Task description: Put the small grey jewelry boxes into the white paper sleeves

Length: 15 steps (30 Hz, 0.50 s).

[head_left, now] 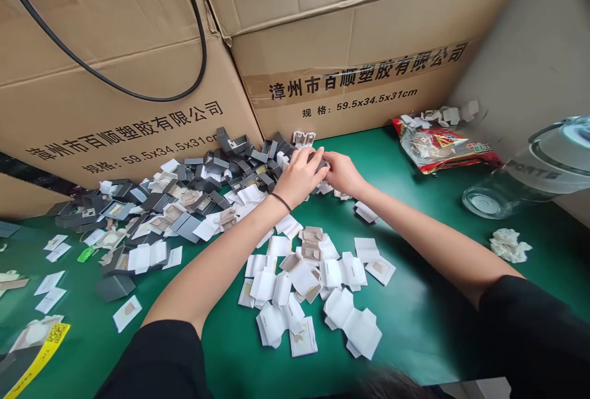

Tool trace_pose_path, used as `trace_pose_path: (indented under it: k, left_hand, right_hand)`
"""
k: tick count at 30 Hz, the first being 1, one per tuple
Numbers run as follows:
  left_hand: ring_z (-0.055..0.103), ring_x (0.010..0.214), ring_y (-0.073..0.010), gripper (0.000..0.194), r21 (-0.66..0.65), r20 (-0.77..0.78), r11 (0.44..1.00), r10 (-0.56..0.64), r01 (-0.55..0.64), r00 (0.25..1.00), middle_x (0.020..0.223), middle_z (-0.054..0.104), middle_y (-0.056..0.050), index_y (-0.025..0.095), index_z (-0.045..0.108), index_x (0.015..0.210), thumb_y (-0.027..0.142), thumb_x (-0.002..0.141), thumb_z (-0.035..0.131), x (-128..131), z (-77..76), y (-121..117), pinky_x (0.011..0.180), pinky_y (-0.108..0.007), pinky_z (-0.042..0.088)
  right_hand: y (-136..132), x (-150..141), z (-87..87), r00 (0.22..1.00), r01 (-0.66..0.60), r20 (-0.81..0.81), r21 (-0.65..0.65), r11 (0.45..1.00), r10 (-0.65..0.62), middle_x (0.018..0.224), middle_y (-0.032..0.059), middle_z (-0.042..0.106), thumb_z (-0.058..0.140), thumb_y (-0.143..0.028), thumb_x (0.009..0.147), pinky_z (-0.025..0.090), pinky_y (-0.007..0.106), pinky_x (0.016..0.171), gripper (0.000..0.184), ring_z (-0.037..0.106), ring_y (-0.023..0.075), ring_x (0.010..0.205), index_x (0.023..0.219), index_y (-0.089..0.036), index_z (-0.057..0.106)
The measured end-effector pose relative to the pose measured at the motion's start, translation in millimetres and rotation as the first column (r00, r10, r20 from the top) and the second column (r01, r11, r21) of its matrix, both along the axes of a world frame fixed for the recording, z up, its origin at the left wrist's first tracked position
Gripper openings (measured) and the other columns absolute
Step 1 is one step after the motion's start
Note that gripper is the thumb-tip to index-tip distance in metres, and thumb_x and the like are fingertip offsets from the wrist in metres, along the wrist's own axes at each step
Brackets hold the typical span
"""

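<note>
My left hand (302, 174) and my right hand (342, 173) meet at the far middle of the green table (415, 319), fingers curled around a small dark grey box (321, 164) held between them. A black band circles my left wrist. Right behind the hands lies a heap of small grey boxes (207, 177). Under my forearms sit several small white folded cards and pouches (313, 291).
Two large cardboard cartons (350, 36) with printed characters stand along the back, a black cable (138, 93) draped over the left one. A red snack bag (437, 144), a clear bottle lying on its side (530, 177) and crumpled tissue (509, 244) sit right.
</note>
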<state>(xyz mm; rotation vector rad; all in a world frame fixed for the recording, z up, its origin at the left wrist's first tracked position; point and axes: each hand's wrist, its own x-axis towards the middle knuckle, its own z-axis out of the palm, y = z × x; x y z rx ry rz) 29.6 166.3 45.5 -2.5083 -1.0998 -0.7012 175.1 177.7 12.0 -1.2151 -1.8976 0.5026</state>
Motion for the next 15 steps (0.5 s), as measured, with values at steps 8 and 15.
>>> trace_pose_path:
  k: [8, 15]
  left_hand:
    - [0.045, 0.118, -0.0298, 0.029, -0.121, -0.389, 0.986, 0.056, -0.112, 0.920, 0.123, 0.054, -0.014, 0.012, 0.066, 0.105, 0.023, 0.093, 0.043, 20.1, -13.8, 67.4, 0.098, -0.049, 0.034]
    - [0.020, 0.139, -0.0262, 0.043, -0.084, -0.170, 0.994, 0.048, -0.063, 0.984, 0.149, 0.029, -0.007, 0.018, 0.050, 0.134, 0.028, 0.097, 0.030, 5.3, -13.1, 51.6, 0.114, -0.049, 0.012]
  right_hand:
    - [1.1, -0.1, -35.0, 0.767, 0.128, 0.618, 0.117, 0.985, -0.173, 0.131, 0.0196, 0.043, 0.035, -0.018, 0.089, 0.037, 0.046, 0.088, 0.044, 0.039, 0.0351, 0.114, 0.129, -0.006, 0.047]
    - [-9.7, -3.5, -32.9, 0.800, 0.084, 0.569, 0.210, 0.974, -0.192, 0.138, 0.0167, 0.039, 0.038, -0.022, 0.086, 0.039, 0.044, 0.089, 0.048, 0.041, 0.0329, 0.116, 0.131, -0.008, 0.046]
